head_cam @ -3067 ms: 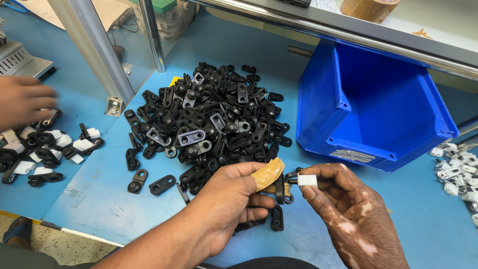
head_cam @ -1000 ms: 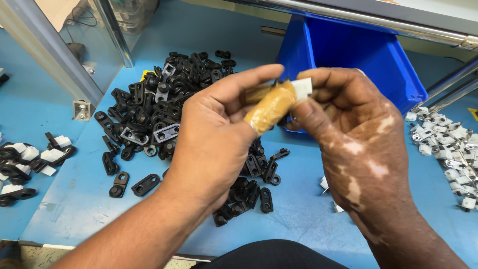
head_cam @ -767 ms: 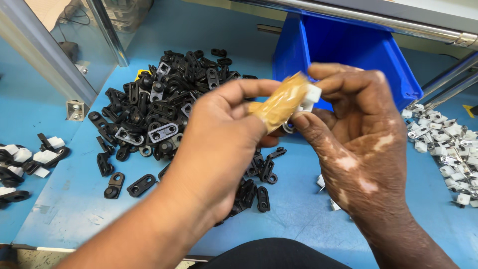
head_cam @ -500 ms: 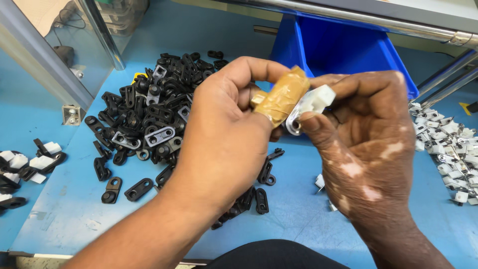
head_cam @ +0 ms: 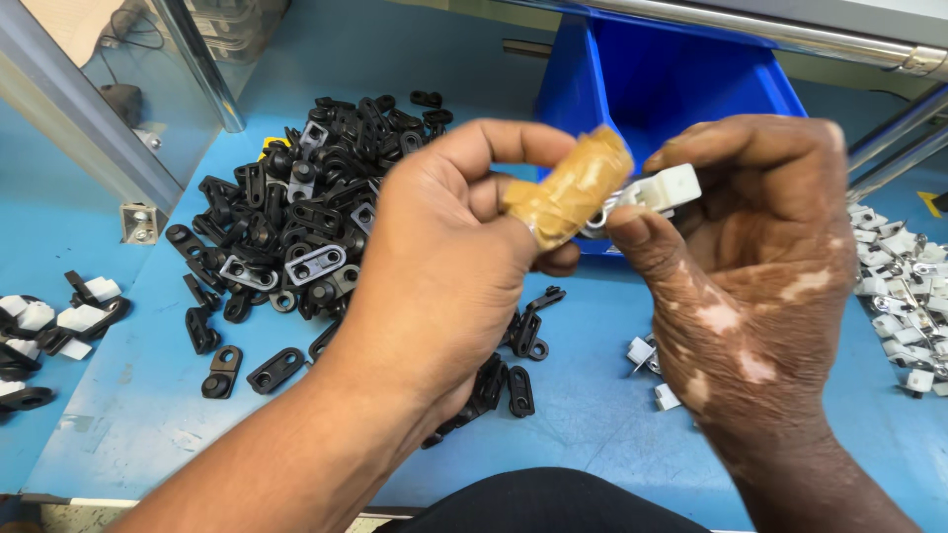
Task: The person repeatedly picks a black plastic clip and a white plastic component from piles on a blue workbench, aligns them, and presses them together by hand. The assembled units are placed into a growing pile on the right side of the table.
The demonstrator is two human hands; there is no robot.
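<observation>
White clip (head_cam: 664,190) is sitting pinched in the right hand (head_cam: 760,286), raised over the tabletop (head_cam: 592,415) in front of the blue bin (head_cam: 671,79). The left hand (head_cam: 444,266), thumb (head_cam: 568,188) wrapped in tan tape, is gripping the metal bit at its end. One piece is in progress (the black pile (head_cam: 306,227) is looking mostly untouched), with more white clips (head_cam: 904,296) waiting on the right.

Matt black plastic clips (head_cam: 296,232), glossy blue plastic bin (head_cam: 671,79), smooth white plastic piece (head_cam: 667,188)
</observation>
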